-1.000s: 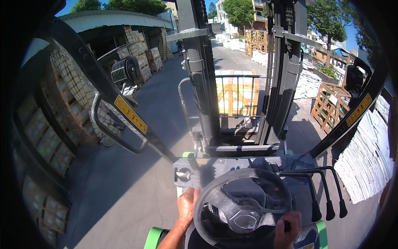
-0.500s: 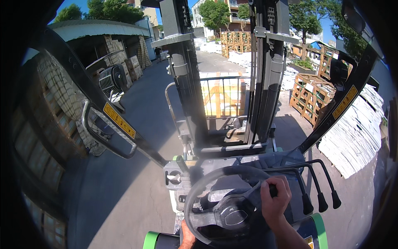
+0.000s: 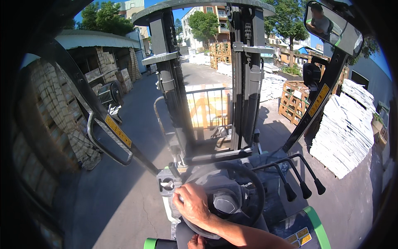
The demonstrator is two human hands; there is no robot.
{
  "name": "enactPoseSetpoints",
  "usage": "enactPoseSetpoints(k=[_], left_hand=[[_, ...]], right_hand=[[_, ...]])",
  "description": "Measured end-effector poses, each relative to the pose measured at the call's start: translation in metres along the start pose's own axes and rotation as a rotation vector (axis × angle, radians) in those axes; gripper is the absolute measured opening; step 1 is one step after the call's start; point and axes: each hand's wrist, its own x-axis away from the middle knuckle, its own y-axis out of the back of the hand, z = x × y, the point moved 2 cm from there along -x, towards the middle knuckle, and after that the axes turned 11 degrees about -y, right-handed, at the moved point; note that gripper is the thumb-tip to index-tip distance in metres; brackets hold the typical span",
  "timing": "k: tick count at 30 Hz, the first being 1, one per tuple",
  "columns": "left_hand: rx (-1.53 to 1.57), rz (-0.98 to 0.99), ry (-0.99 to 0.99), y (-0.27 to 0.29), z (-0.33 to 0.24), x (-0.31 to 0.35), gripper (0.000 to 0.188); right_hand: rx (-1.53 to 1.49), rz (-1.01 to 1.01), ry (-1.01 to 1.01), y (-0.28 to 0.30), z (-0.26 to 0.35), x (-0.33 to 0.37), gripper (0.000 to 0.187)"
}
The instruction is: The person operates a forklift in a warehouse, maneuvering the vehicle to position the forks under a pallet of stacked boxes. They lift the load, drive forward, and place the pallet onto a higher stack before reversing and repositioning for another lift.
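The black steering wheel (image 3: 260,195) of a forklift is in front of me. My right hand (image 3: 191,203) is closed on the left side of its rim, the forearm crossing over the lower part of the wheel from the lower right. Any knob under that hand is hidden. Low down, just below the rim, my left hand (image 3: 197,241) shows only in part, its fingers curled; what they hold, if anything, is hidden. Beyond the wheel rises the dark mast (image 3: 242,91). Through it I see a pale crated load (image 3: 207,108) behind the black backrest bars.
Three black-knobbed levers (image 3: 306,191) stand right of the wheel. A grab handle (image 3: 108,145) is on the left pillar, a mirror (image 3: 333,27) at the upper right. White slab stacks (image 3: 344,133) and a wooden crate (image 3: 291,101) lie to the right; netted stacks (image 3: 62,108) line the left.
My right hand has swung with the wheel from its right side to its left side. The left hand shows lower and less. The view has shifted, bringing the mirror in and the mast leftward.
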Motion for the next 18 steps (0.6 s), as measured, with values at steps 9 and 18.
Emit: enactPoseSetpoints(k=[9,18], left_hand=[[-0.392,-0.194,-0.105,0.021,-0.029,0.0,0.023],[0.033,-0.404,-0.02,0.019,-0.095,-0.004,0.024]], right_hand=[[0.036,-0.03,0.142,0.018,-0.02,-0.003,0.019],[0.029,-0.057,0.088,0.069,-0.05,-0.044,0.018]])
